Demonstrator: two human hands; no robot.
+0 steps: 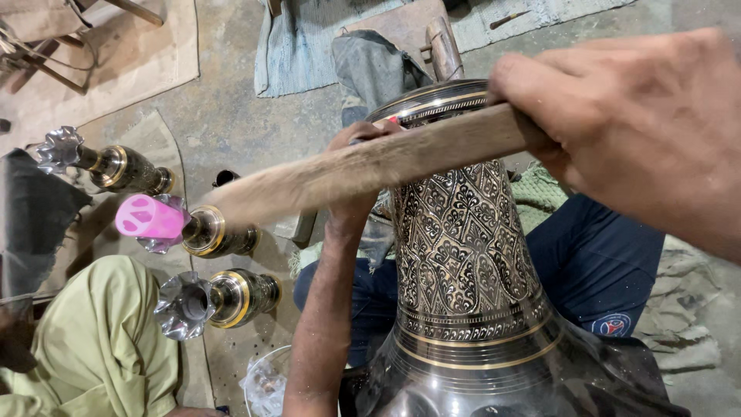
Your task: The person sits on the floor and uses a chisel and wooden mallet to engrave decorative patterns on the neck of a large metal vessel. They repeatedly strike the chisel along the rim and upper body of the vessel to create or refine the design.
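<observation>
The person is sitting on the floor with a tall dark metal vase engraved with leaf patterns and ringed with brass bands (463,262) standing upright between the legs, its long axis running vertically and its mouth pointing up toward the camera. The right hand (641,123), close to the lens above and right of the vase's mouth, is closing its fingers around one end of a long pale wooden stick (370,166), which is lying nearly level across the vase's rim and slanting down to the left, its blur suggesting a swing. The left hand (363,143) is reaching up beside the vase's neck, fingers curled at the rim and seeming to be pinching a small tool with a red tip, though the stick is hiding the grip. The vase is looking heavy, stiff and slick on its polished base, so the patterned neck is likely offering the surer hold. Left of the vase, three smaller brass-banded vases with fluted silver mouths (208,297) are lying on their sides, one bearing a pink cap (148,218), and another person's pale green trouser leg (100,340) is showing beside them
</observation>
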